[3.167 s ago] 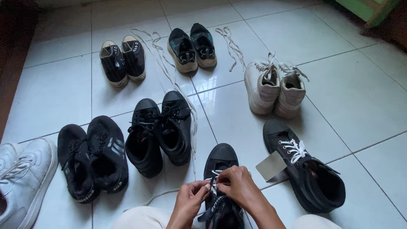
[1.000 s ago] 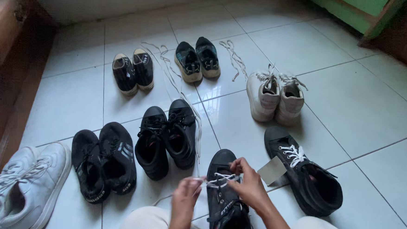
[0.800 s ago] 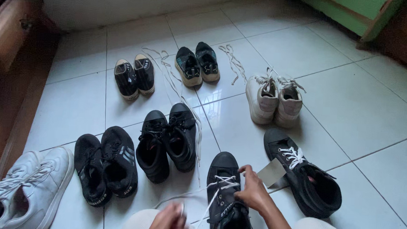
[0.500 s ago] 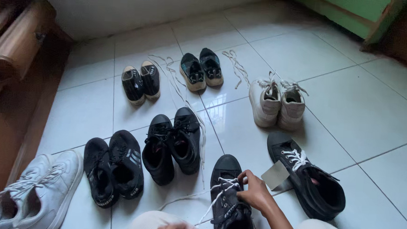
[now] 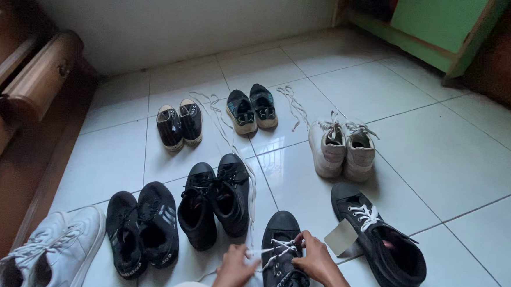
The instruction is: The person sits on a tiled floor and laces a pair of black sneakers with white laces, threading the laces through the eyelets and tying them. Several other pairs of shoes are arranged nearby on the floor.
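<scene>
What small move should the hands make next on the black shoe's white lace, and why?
Probably draw the lace snug across the black shoe. The left hand and right hand each pinch part of it, and it spans loosely between them over the upper eyelets, not yet pulled flat like the lacing on its mate nearby.

The left hand (image 5: 234,270), which had dropped almost out of view at the bottom edge, is back up beside the black shoe (image 5: 282,250), pinching the white lace (image 5: 264,252) again (right hand (image 5: 313,260) stayed on it). The camera has tilted up, showing more wall (image 5: 186,17) and the green door (image 5: 436,22).
</scene>
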